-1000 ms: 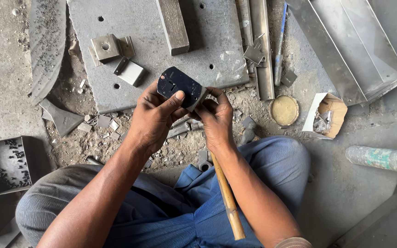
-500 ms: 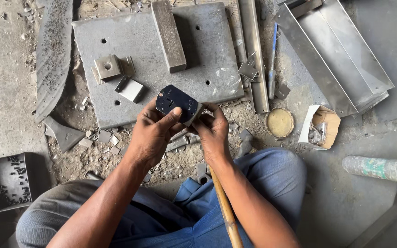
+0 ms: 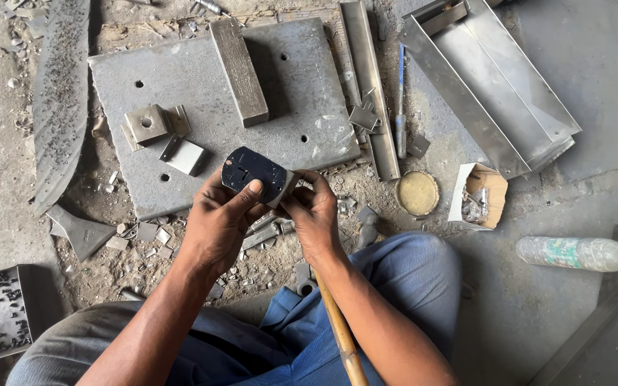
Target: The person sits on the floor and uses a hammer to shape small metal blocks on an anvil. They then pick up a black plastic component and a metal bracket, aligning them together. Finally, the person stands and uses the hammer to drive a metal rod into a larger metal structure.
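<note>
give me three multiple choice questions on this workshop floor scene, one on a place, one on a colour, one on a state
1. Where is the clear plastic bottle?
A. on the floor at the right
B. on the steel plate
C. in the tray

2. What colour is the flat metal lock body that is held?
A. yellow
B. dark blue-black
C. white

3. How is it held?
A. left hand alone
B. lying loose
C. between left hand and right hand

Key: 1 A, it lies on bare concrete; 2 B, its face is dark; 3 C, fingers of both grip it.

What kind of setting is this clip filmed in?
Probably a small floor-level metalworking shop. A person sits on bare concrete holding a dark blue flat metal lock body in both hands, over a thick grey drilled steel plate, amid scattered metal offcuts and folded sheet-metal channels.
</note>
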